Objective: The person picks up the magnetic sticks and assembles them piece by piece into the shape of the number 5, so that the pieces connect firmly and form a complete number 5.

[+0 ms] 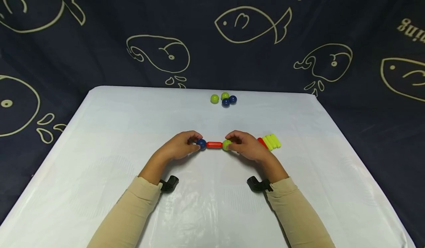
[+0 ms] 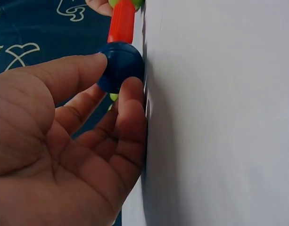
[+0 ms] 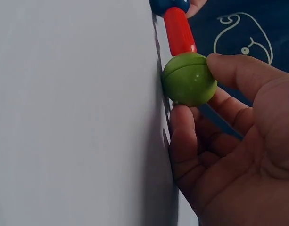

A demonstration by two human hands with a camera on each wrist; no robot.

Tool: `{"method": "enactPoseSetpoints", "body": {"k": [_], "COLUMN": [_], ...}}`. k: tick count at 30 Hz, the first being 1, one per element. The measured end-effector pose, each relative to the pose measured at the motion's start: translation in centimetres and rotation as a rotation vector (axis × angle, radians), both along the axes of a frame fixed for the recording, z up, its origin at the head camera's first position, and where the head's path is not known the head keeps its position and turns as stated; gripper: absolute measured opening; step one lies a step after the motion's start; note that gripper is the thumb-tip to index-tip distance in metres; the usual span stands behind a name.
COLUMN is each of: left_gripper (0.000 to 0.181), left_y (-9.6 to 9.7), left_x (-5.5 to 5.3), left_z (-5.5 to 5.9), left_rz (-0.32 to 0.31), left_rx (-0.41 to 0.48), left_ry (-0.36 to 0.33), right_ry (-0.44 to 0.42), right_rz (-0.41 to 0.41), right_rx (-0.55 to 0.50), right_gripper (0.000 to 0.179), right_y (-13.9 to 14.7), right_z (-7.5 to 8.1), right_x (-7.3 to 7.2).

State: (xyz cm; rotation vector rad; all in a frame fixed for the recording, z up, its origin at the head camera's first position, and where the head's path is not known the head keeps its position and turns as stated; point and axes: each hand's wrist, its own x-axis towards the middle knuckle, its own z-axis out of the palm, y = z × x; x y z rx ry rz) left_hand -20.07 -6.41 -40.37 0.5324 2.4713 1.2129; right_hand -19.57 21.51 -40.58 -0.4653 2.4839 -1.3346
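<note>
A red ribbed rod [image 1: 214, 144] lies level between a dark blue ball [image 1: 201, 144] at its left end and a green ball [image 1: 227, 144] at its right end, all in one line close over the table. My left hand [image 1: 180, 144] holds the blue ball between thumb and fingers; in the left wrist view the thumb presses the near side of that ball [image 2: 119, 66]. On the other end, my right hand [image 1: 247, 145] pinches the green ball, which shows a seam round it [image 3: 190, 80] in the right wrist view.
Two green balls [image 1: 214, 99] and two dark blue balls [image 1: 232, 99] sit near the far edge of the white table [image 1: 139, 111]. Beside the right hand lie several yellow-green rods [image 1: 273, 141] and a red rod [image 1: 262, 142]. A dark fish-patterned cloth [image 1: 206, 63] hangs behind.
</note>
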Motion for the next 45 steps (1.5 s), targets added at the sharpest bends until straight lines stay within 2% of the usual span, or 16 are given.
{"method": "enactPoseSetpoints", "body": {"k": [5,10,14,17,23,32,45], "left_gripper": [0.030,0.034,0.040,0.043,0.043,0.043,0.036], "left_y": [0.4,0.5,0.3,0.2,0.1,0.3,0.9], "left_x": [0.3,0.3,0.0,0.0,0.0,0.0,0.3], "left_z": [0.0,-0.1,-0.1,0.2,0.2,-0.3,-0.6], "left_rz": [0.021,0.052,0.058,0.057,0.049,0.057,0.075], "left_rx": [-0.023,0.001,0.017,0.005,-0.005,-0.007,0.036], "left_ry": [0.015,0.008,-0.010,0.003,0.043,0.051,0.069], "right_ry": [0.031,0.142,0.176,0.174,0.227,0.265,0.258], "right_rz": [-0.014,-0.080,-0.138,-0.164,-0.118,-0.135,-0.144], "right_rx": [0.080,0.214,0.302,0.339,0.363,0.417,0.413], "right_gripper": [0.028,0.029,0.030,0.026,0.012,0.017,0.023], "right_y": [1.2,3.7,5.8,6.8,6.9,6.7,7.2], "right_z": [1.3,3.2,3.8,3.7,3.0,2.4,2.3], "right_x": [0.1,1.0,1.9,2.4,2.8,3.0,3.0]}}
